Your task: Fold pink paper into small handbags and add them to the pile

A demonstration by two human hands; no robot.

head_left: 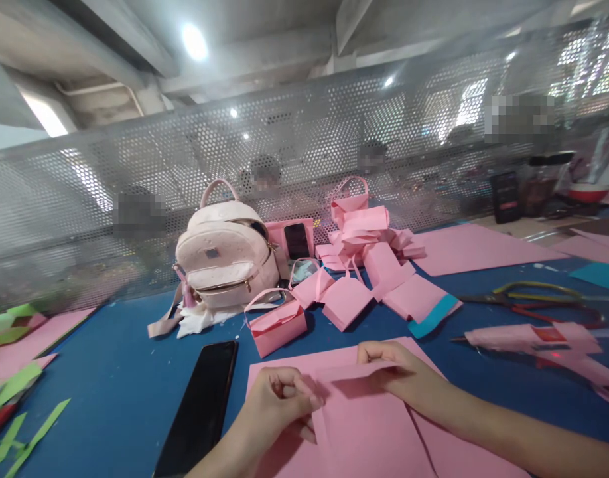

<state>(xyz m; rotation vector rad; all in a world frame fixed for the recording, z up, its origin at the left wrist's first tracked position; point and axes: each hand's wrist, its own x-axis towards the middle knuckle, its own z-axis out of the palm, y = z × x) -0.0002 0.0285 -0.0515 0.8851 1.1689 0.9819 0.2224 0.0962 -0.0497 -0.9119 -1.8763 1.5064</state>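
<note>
A folded piece of pink paper [367, 425] is between my two hands, above larger pink sheets [279, 368] on the blue table. With fingers curled and pinched, my left hand [284, 405] grips the folded paper's left edge. My right hand [399, 372] is closed on its upper flap, which is raised; part of the fingers is hidden behind the paper. Just beyond my hands sits a small pink paper bag [278, 332] with a thin handle. More folded pink paper pieces [348, 299] lie behind it.
A black phone [200, 405] lies left of my hands. A cream backpack [227, 255] stands at the back against a perforated metal screen [294, 146]. To the right are a pink glue gun [538, 338] and scissors [528, 295]. Green paper strips [43, 431] lie far left.
</note>
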